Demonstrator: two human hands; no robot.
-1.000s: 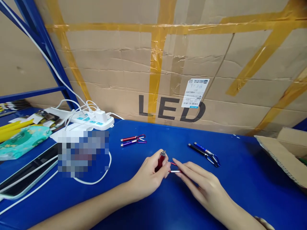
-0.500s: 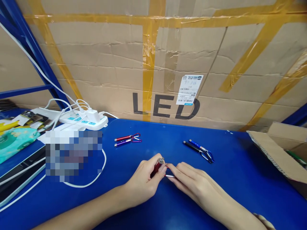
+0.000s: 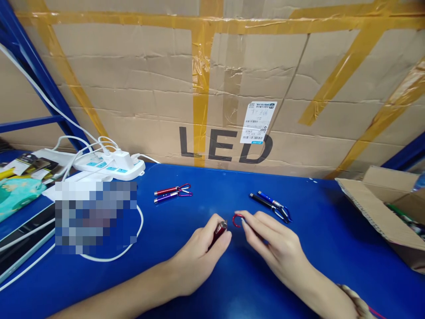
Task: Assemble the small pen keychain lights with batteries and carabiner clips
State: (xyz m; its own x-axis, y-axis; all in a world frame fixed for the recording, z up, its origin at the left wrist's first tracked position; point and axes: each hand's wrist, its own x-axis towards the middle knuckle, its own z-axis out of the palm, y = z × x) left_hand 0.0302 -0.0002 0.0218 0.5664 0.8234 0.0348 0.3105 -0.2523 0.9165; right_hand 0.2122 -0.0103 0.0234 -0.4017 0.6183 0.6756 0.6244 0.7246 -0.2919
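Note:
My left hand [image 3: 202,250] is closed around a small red flashlight [image 3: 218,231], its silver end pointing up and away; the fingers hide most of the barrel. To the right, my right hand [image 3: 277,241] pinches a red carabiner clip [image 3: 233,220] between thumb and forefinger, its curved end sticking out to the left. A narrow gap separates the clip from the flashlight. Beyond the left hand lie a red flashlight [image 3: 166,191] and a purple one [image 3: 165,198], each with a clip. A black flashlight [image 3: 260,199] and a blue one [image 3: 268,197], also clipped, rest beyond my right hand.
A white power strip [image 3: 133,170] with several cables sits at the back left, near a pixelated area. An open cardboard box [image 3: 368,212] stands at the right with green and dark items inside. A large taped carton [image 3: 149,88] walls off the back of the blue table [image 3: 212,186].
My right hand has moved slightly up and right, drawing the red carabiner clip away from the flashlight in my left hand. The whole view has shifted a little to the right.

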